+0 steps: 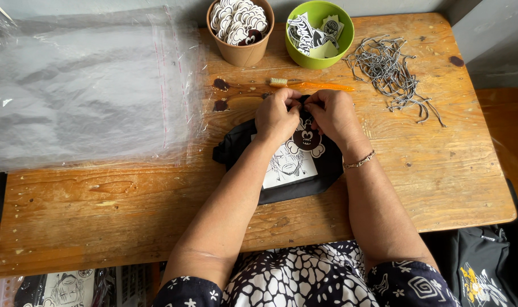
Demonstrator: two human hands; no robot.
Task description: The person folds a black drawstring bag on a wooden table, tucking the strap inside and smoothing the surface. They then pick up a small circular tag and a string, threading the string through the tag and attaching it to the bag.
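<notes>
A folded black garment [327,167] with a white printed drawing lies on the wooden table [128,204] in front of me. A dark round tag with a flower-shaped white edge [308,140] rests on it. My left hand [276,116] and my right hand [334,113] meet at the garment's far edge, fingers pinched together there. What they pinch is hidden by the fingertips. A thin bracelet circles my right wrist.
A stack of clear plastic bags [83,85] covers the table's left. A brown cup of round tags [241,28] and a green bowl of printed cards [318,31] stand at the back. An orange toothbrush [310,85] and a pile of grey cords [389,71] lie nearby.
</notes>
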